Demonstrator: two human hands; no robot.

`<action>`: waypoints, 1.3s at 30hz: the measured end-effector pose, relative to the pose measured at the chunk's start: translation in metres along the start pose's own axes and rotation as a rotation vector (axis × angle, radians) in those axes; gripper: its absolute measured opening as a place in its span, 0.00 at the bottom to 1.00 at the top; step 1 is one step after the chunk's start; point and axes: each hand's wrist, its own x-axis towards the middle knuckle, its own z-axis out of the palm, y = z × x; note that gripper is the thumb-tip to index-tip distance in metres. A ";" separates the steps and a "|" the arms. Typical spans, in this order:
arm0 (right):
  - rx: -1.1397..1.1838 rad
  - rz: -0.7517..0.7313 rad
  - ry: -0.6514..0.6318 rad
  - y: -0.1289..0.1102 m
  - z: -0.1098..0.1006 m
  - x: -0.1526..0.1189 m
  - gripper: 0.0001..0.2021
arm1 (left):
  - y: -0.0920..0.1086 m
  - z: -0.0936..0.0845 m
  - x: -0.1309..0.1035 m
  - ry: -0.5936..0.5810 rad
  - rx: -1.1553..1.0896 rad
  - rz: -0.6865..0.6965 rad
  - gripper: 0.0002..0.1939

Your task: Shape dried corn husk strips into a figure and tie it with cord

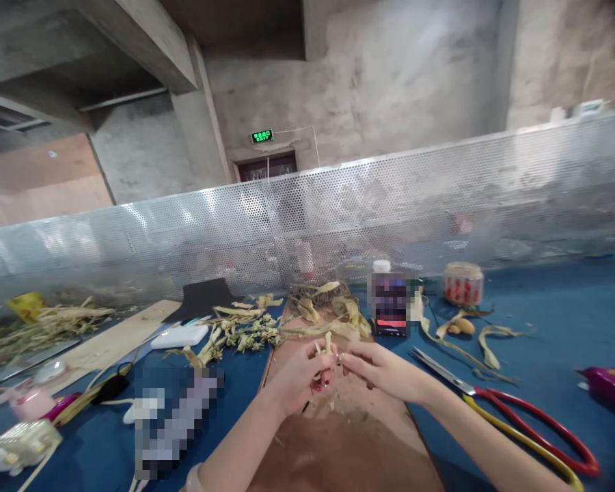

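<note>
My left hand [310,372] is closed around a small bundle of pale dried leaf strips [329,339], whose tips stick up past the thumb and forefinger. Close beside it on the right, my right hand [382,367] has its thumb and fingertips pinched together at the bundle's edge. Whatever lies between those fingertips is too small to make out. Both hands are above a brown board [348,447] with small scraps on it. Behind them, loose dried leaves [351,313] lie at the board's far end.
Red-and-yellow-handled scissors [538,417] lie right of the board, near a jar [463,283] and an upright phone [389,304]. Dried plant stems [246,328], a white case [179,335] and a blurred-out device [182,424] are on the left. A perforated metal screen [369,198] borders the blue table.
</note>
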 end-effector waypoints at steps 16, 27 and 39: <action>-0.010 -0.011 0.031 -0.002 0.004 -0.001 0.19 | 0.003 0.003 -0.001 -0.083 -0.173 -0.163 0.07; 0.104 0.085 0.098 0.002 0.010 0.002 0.19 | 0.005 0.007 -0.004 -0.086 -0.125 -0.098 0.04; 0.112 0.118 0.171 0.009 0.010 0.004 0.18 | -0.001 0.003 -0.001 -0.026 -0.003 -0.020 0.06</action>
